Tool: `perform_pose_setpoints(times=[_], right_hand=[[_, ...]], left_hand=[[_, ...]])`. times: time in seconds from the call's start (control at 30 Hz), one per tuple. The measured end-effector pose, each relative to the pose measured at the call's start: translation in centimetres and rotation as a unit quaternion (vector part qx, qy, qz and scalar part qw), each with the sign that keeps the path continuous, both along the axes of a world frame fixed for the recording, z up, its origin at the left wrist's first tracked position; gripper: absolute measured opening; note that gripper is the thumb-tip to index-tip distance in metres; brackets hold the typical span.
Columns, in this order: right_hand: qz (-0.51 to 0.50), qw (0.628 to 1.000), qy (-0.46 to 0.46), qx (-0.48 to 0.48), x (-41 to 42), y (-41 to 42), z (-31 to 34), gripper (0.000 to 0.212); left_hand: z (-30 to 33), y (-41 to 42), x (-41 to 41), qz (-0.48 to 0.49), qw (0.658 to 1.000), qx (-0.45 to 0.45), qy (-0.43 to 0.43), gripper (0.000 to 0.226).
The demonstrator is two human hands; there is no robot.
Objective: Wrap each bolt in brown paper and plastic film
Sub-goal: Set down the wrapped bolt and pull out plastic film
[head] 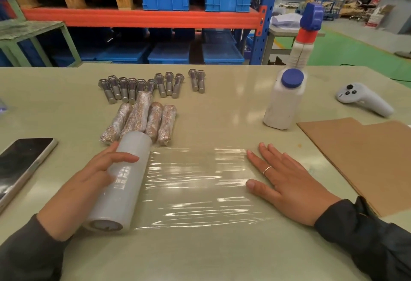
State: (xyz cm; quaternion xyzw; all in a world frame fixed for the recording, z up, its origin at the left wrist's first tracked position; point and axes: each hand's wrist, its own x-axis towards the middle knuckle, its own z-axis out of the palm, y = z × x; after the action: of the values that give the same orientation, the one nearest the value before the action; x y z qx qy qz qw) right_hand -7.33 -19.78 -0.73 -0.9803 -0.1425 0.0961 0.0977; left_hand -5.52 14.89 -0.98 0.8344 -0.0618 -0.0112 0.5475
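While my left hand [89,180] grips the roll [124,180], my right hand [287,182] lies flat, fingers straight, pressing the film [195,182] onto the bench [222,111]. Beyond the roll lie four wrapped bolts [144,120], then bare bolts [142,86]; paper [364,158] sits right of the film.

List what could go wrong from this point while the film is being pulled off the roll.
1. The stretched clear plastic film already shows wrinkles; it may cling to itself once the flat right hand lifts.
2. The left hand has only a loose grip on the white film roll, whose far end sits against the four wrapped bolts; rolling further could knock them.
3. The brown paper sheets lie apart, beyond the right hand.
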Motion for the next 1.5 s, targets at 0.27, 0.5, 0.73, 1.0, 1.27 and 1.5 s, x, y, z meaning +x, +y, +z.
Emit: perform_pose_setpoints(times=[0.27, 0.5, 0.73, 1.0, 1.27, 1.5], right_hand=[[-0.009, 0.999, -0.017, 0.027, 0.1, 0.1, 0.0, 0.077], [0.007, 0.999, 0.007, 0.044, 0.5, -0.2, 0.0, 0.072], [-0.081, 0.98, -0.073, 0.166, 0.7, -2.5, -0.1, 0.049], [-0.198, 0.945, -0.236, 0.105, 0.7, -3.5, 0.6, 0.03], [-0.32, 0.92, -0.062, -0.217, 1.7, -6.8, 2.3, 0.026], [-0.313, 0.888, -0.088, -0.324, 1.2, -6.0, 3.6, 0.016]], left_hand=[[-0.2, -0.3, -2.0, 0.106, 0.993, -0.038, -0.044, 0.034], [-0.4, -0.2, -2.0, 0.121, 0.989, -0.076, -0.036, 0.025], [-0.2, -0.6, -2.1, 0.117, 0.989, -0.086, -0.041, 0.027], [-0.1, -0.8, -2.1, 0.12, 0.988, -0.091, -0.044, 0.027], [-0.5, -0.8, -2.0, 0.113, 0.988, -0.097, -0.049, 0.027], [-0.7, -0.7, -1.9, 0.114, 0.987, -0.106, -0.037, 0.028]])
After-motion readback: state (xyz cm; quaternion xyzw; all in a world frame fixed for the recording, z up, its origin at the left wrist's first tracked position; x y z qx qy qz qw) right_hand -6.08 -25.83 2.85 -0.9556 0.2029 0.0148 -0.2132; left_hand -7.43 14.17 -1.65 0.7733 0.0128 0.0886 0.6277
